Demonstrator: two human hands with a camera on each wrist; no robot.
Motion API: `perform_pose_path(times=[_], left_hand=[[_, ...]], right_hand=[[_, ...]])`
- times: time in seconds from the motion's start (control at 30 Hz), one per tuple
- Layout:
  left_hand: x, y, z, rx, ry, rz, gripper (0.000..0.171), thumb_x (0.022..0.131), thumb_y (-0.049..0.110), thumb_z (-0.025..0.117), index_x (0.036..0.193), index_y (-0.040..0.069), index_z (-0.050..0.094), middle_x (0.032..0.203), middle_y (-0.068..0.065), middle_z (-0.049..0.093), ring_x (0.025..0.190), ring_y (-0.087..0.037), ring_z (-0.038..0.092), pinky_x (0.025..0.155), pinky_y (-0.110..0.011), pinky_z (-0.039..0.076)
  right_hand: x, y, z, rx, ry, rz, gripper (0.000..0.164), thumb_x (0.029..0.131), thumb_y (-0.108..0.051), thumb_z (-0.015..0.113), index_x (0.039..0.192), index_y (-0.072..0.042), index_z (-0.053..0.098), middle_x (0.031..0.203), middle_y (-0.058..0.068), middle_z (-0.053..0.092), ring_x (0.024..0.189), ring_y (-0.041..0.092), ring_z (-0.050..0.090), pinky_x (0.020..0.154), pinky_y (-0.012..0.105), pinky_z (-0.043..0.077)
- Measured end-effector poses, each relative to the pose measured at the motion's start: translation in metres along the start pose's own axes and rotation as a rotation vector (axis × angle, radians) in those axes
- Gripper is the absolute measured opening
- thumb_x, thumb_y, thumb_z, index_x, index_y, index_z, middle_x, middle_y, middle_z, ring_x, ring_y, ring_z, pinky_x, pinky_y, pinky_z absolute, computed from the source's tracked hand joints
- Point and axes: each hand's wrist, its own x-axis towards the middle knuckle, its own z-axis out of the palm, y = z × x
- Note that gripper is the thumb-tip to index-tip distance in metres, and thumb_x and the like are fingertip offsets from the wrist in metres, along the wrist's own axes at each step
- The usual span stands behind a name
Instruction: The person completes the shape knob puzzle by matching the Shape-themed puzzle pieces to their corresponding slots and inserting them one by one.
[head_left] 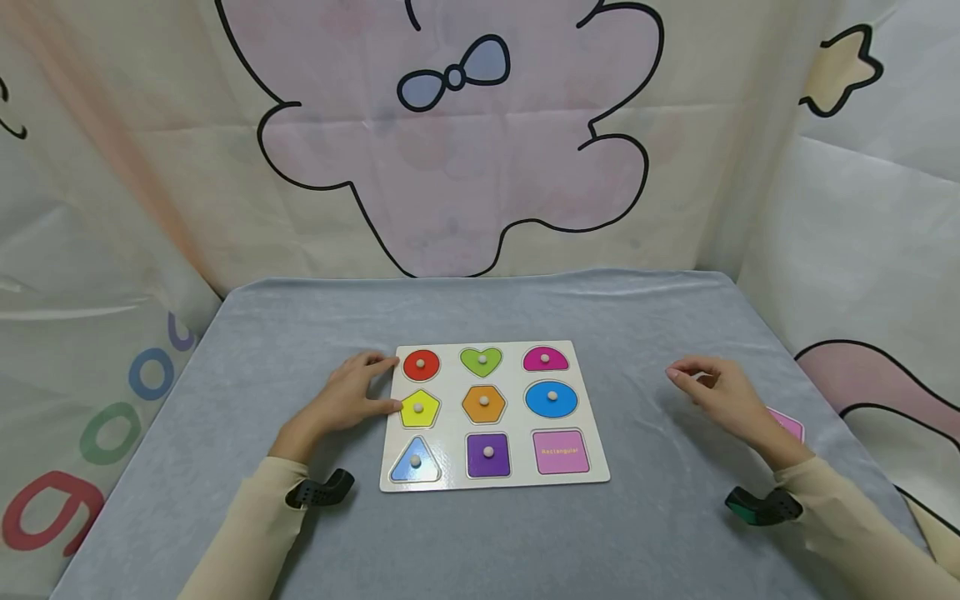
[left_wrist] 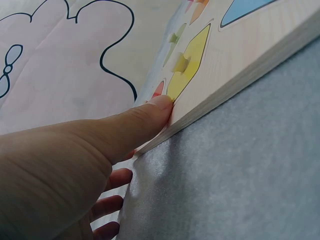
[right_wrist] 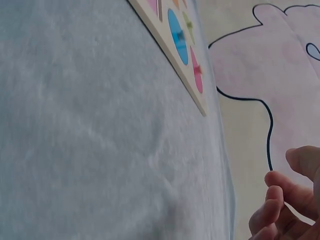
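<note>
A white wooden puzzle board [head_left: 450, 450] lies on the cloth. My left hand [head_left: 347, 392] rests at its left side. The thumb [left_wrist: 145, 117] touches the board's top beside the yellow pentagon [left_wrist: 192, 62], and the index fingertip reaches the edge near the red circle [head_left: 422, 365]. Well to the right of the board, my right hand [head_left: 712, 392] is held over the cloth, fingers loosely curled with nothing between them. A pink piece [head_left: 789, 423] lies partly hidden behind the right wrist. The lower-right recess [head_left: 561, 462] is pink and shows the word "Rectangular".
Knobbed pieces sit in the other recesses, among them a blue oval [head_left: 551, 405], a purple square [head_left: 480, 467] and a blue triangle [head_left: 412, 471]. Grey-blue cloth [head_left: 637, 533] covers the table. Printed curtains [head_left: 465, 167] hang behind and at both sides.
</note>
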Motion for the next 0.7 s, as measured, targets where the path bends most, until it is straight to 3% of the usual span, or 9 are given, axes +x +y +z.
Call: perform_pose_path(times=[0.17,0.3,0.4,0.53,0.7], left_hand=[[0.000,0.001,0.000,0.004,0.003,-0.007,0.079,0.085,0.039,0.080,0.151,0.009,0.048,0.147,-0.020,0.048,0.137,-0.040,0.041,0.114,-0.065,0.031],[0.000,0.001,0.000,0.003,0.006,-0.013,0.078,0.085,0.039,0.080,0.151,0.009,0.048,0.147,-0.020,0.048,0.137,-0.040,0.041,0.114,-0.065,0.032],[-0.001,0.000,0.000,0.009,0.006,-0.009,0.078,0.086,0.039,0.080,0.151,0.008,0.048,0.147,-0.021,0.048,0.136,-0.041,0.041,0.113,-0.065,0.032],[-0.001,0.000,0.001,0.005,-0.001,-0.016,0.079,0.085,0.038,0.080,0.151,0.009,0.048,0.148,-0.020,0.047,0.138,-0.041,0.041,0.114,-0.065,0.031],[-0.001,0.000,0.002,0.003,0.000,-0.010,0.079,0.085,0.038,0.080,0.151,0.009,0.048,0.148,-0.020,0.048,0.137,-0.040,0.041,0.114,-0.064,0.032]], right_hand=[[-0.006,0.009,-0.018,-0.059,-0.015,0.060,0.031,0.101,-0.025,0.062,0.116,0.002,0.069,0.090,-0.020,0.065,0.067,0.010,0.062,0.054,0.028,0.051],[-0.012,0.017,-0.030,-0.054,-0.026,0.117,0.035,0.102,-0.028,0.060,0.120,0.002,0.066,0.087,-0.015,0.064,0.064,0.010,0.058,0.046,0.030,0.047],[-0.016,0.024,-0.035,-0.041,-0.020,0.112,0.034,0.102,-0.025,0.061,0.119,0.004,0.065,0.087,-0.015,0.064,0.063,0.010,0.058,0.046,0.030,0.047],[-0.020,0.034,-0.041,-0.071,-0.005,0.085,0.031,0.101,-0.021,0.062,0.118,0.004,0.067,0.092,-0.025,0.065,0.072,0.003,0.064,0.058,0.024,0.050],[-0.026,0.047,-0.051,-0.068,-0.025,0.069,0.024,0.100,-0.017,0.062,0.117,0.000,0.069,0.098,-0.035,0.062,0.073,0.002,0.066,0.061,0.022,0.052]])
